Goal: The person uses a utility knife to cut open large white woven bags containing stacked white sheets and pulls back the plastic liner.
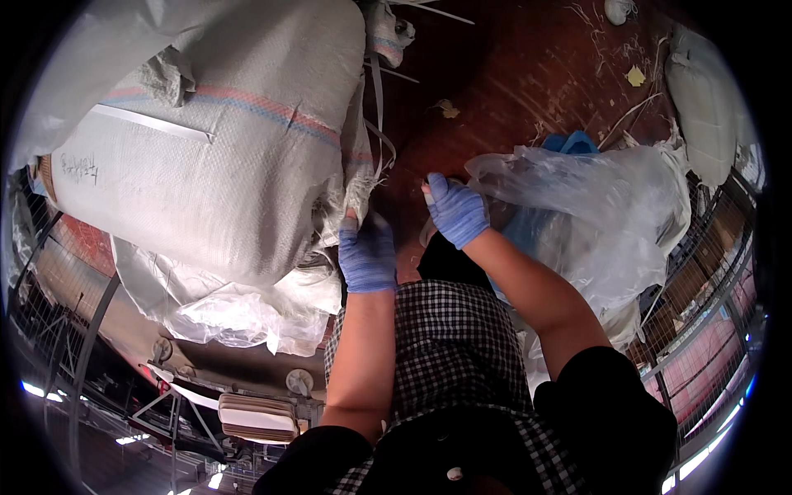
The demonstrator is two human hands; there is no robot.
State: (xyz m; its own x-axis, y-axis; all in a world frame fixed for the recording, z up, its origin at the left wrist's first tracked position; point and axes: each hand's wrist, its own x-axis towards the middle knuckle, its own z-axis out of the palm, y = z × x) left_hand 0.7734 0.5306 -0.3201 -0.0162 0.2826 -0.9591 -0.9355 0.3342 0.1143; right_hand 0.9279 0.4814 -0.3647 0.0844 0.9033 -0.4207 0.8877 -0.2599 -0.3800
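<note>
You are looking straight down over your own checked apron at both of your hands, each in a blue glove, above a dark red floor (528,91). Your left hand (367,252) rests against the torn edge of a big white woven sack (214,157), which fills the upper left of the view and bulges over a crumpled clear liner (247,318) beneath it. The left fingers (363,227) are curled toward the sack's frayed edge; whether they pinch the fabric or only press on it cannot be told. Your right hand (456,210) is just right of the left, close but not touching it, with the fingers (437,188) closed around the gathered mouth of a clear plastic bag (594,206). That bag spreads away to your right, over something blue (569,144) partly hidden under it. The bag looks thin, light, limp and slippery, so it will likely slide through a loose grip; the bunched neck, where your fingers already are, seems the surest place to hold. The sack looks heavy, full and coarse, soft at the surface but unlikely to shift with one hand; its loose torn flap beside your left fingertips gives the best purchase. A second pale sack (705,99) lies at the far right, well apart from both hands.
</note>
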